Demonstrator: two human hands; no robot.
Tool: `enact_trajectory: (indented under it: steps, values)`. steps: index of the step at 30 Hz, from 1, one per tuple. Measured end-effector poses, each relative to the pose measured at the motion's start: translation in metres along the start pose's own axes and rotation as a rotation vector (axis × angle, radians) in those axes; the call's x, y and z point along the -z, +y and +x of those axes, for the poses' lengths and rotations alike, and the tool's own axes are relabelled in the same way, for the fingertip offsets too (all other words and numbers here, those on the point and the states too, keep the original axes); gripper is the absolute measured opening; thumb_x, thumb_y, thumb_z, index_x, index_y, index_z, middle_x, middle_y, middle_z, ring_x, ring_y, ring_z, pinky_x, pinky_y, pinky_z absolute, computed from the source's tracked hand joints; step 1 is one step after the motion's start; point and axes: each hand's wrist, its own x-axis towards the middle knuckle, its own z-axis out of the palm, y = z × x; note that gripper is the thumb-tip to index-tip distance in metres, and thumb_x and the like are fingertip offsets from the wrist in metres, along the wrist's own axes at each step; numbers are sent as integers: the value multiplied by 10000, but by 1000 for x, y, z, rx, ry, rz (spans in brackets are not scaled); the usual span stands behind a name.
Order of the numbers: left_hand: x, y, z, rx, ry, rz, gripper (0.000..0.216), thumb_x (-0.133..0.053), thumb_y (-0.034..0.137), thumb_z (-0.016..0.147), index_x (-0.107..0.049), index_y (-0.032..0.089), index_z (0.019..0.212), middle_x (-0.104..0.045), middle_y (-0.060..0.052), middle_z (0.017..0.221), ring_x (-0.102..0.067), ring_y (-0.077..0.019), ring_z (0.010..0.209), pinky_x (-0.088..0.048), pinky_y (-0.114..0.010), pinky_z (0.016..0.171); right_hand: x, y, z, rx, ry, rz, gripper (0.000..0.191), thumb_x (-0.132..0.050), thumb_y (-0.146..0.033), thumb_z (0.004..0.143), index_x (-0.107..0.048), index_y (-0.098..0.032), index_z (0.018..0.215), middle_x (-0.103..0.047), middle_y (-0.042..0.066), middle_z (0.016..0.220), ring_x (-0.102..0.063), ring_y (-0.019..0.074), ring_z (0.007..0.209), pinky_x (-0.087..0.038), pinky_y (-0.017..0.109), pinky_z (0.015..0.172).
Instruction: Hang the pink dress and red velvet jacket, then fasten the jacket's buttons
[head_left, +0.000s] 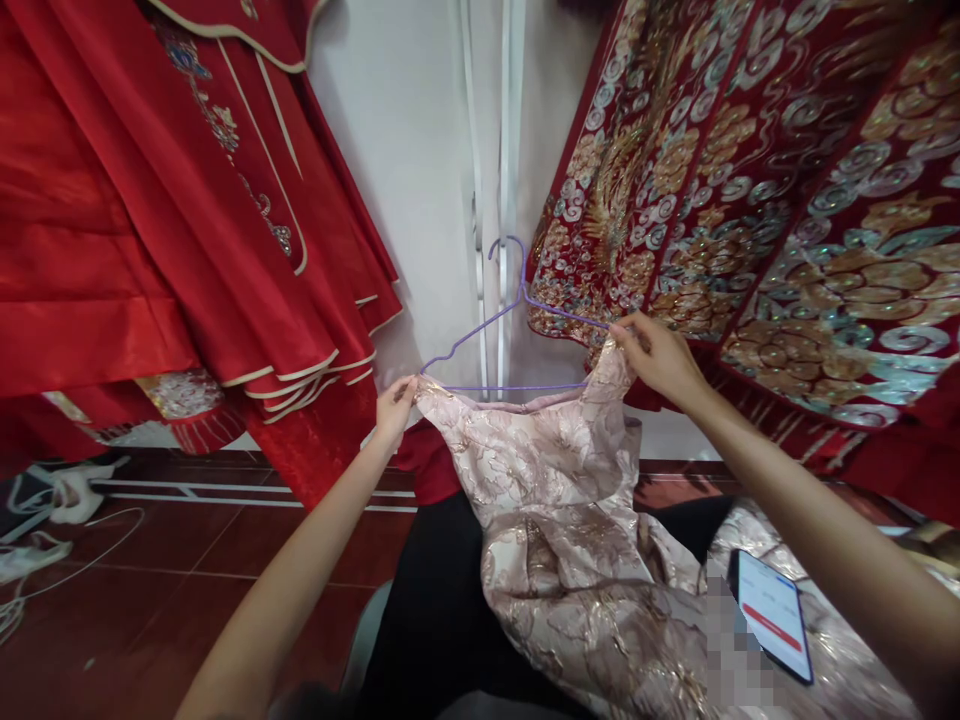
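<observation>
A pale pink dress with a shiny gold pattern lies across my lap, its top stretched up in front of me. A purple hanger is set inside the dress's neckline, its hook pointing up and attached to nothing I can see. My left hand pinches the left shoulder of the dress at the hanger's end. On the other side, my right hand is closed on the right shoulder, by the hanger's right arm. The fingertips partly hide both hanger ends.
Red garments hang at the left, and a heavily embroidered red garment hangs at the right. White rack poles stand between them. A phone rests on the dress fabric at lower right. White shoes and a cable lie on the tiled floor.
</observation>
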Motion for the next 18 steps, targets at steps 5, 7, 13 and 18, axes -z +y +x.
enact_trajectory:
  steps: [5, 7, 13, 18]
  values:
    - [-33, 37, 7, -10, -107, -23, 133, -773, 168, 657, -737, 149, 783, -726, -64, 856, -636, -164, 826, -469, -225, 784, 1, 0, 0, 14, -15, 16, 271, -456, -448, 894, -599, -219, 876, -642, 36, 764, -559, 197, 684, -396, 298, 647]
    - [-47, 52, 7, -29, -192, -23, 130, -777, 141, 641, -738, 144, 765, -731, -65, 843, -642, -185, 859, -474, -234, 804, 3, 0, 1, 4, -36, 39, 268, -465, -449, 888, -599, -216, 876, -637, 32, 753, -548, 189, 660, -398, 298, 634]
    - [-41, 58, 13, 15, -352, 84, 251, -822, 187, 591, -733, 144, 821, -733, -75, 836, -661, -191, 777, -513, -272, 764, 16, 21, 4, -221, -63, 465, 283, -572, -372, 784, -589, -198, 1006, -656, 36, 827, -574, 171, 697, -436, 301, 656]
    - [-11, 7, 17, 309, -223, -90, 293, -689, 416, 754, -696, 127, 801, -706, -136, 724, -663, -188, 624, -536, -318, 693, -9, 44, -28, -539, -166, 733, 379, -224, -241, 875, -587, -174, 787, -672, 100, 771, -625, 203, 727, -481, 344, 658]
